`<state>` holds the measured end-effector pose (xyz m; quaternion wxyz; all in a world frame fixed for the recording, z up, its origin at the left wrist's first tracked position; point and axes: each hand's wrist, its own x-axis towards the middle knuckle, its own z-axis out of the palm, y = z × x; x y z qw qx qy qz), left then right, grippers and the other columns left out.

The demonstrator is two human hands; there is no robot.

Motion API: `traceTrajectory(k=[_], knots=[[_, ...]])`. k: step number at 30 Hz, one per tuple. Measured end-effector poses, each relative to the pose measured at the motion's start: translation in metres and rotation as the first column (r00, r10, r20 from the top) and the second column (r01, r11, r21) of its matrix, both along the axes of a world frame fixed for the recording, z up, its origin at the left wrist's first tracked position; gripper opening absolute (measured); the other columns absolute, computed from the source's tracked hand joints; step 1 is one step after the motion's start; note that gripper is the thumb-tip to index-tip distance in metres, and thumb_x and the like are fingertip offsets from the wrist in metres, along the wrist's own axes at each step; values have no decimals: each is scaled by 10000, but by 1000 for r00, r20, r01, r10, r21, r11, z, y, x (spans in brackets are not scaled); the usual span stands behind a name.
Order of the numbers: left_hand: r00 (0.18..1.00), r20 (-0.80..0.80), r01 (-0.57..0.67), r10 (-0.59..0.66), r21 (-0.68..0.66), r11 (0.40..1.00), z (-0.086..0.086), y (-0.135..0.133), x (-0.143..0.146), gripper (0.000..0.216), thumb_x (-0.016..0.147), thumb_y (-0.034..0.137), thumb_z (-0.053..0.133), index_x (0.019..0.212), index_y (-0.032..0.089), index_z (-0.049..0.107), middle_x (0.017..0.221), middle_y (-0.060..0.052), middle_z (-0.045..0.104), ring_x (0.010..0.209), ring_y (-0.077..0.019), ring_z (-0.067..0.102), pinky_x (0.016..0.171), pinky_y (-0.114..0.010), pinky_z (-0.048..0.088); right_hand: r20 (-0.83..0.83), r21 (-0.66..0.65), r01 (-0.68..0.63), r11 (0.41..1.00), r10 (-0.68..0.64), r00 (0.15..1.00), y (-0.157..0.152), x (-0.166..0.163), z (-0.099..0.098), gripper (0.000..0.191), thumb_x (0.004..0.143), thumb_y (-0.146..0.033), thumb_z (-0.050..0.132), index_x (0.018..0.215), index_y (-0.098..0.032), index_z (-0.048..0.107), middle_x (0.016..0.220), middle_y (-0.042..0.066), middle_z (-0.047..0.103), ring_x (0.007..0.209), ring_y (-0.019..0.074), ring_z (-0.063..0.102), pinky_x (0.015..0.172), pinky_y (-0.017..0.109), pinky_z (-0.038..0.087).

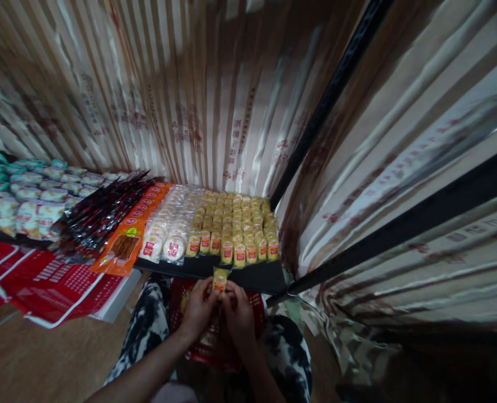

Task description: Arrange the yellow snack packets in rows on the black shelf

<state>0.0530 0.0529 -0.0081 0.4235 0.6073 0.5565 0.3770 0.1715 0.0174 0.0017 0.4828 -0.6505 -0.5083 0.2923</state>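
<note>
A small yellow wrapped snack cake (220, 279) with a red and white label stands upright between my fingertips. My left hand (199, 305) pinches its left edge, and my right hand (237, 313) grips the right edge. Directly below both hands, a red basket (257, 314) sits between my knees; its contents are mostly hidden by my hands. Just beyond my fingers, rows of the same yellow snack cakes (239, 254) stand on a black shelf (254, 273). Beside those on the left lie clear packs of round white biscuits (175, 246).
Farther left on the shelf are an orange snack bag (122, 246), dark glossy packets (99, 215) and white-and-teal packs (32, 215). Red printed bags (59, 280) stand below. Black posts (328, 101) and printed sheeting (240, 129) close off the back and right.
</note>
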Motion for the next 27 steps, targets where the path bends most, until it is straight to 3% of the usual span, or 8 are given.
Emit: traceTrajectory(k=[3,8,12,21,27], knots=[[997,-5,-76,76,-16,997,12,16,-1,361,778,343,518,1103,189,546,1000,-54,628,867,-168,598,790,-284,456,38,54,17,998,-19,999,18,-8,6,323,799,-276,465,1079,-188,600,999,80,646,838,170,625,752,284,506],[986,-41,-165,165,-18,986,28,46,2,275,812,361,473,999,170,541,826,-33,642,747,-154,608,722,-264,455,74,130,-17,991,8,997,43,-18,2,337,815,-237,410,1096,-172,584,1082,107,613,956,177,602,828,308,499],[951,-178,-254,254,22,967,34,60,9,247,817,341,487,984,171,548,860,-49,640,798,-174,599,743,-278,438,154,181,-29,983,1,988,52,-19,-4,341,828,-236,383,1086,-165,594,1122,121,600,1050,192,562,887,342,478],[910,-272,-289,313,126,949,20,67,22,228,812,335,500,960,166,536,935,-64,564,856,-187,561,760,-296,444,328,211,33,977,-103,939,60,-2,-15,388,870,-263,325,1145,-151,574,1118,142,563,1034,209,547,903,394,456],[954,-146,-225,261,224,948,9,68,19,307,807,312,495,1073,159,501,843,-28,545,730,-144,552,704,-276,469,358,251,16,968,-108,927,64,1,-27,402,892,-238,294,1218,-179,522,1113,134,542,925,179,583,827,353,495]])
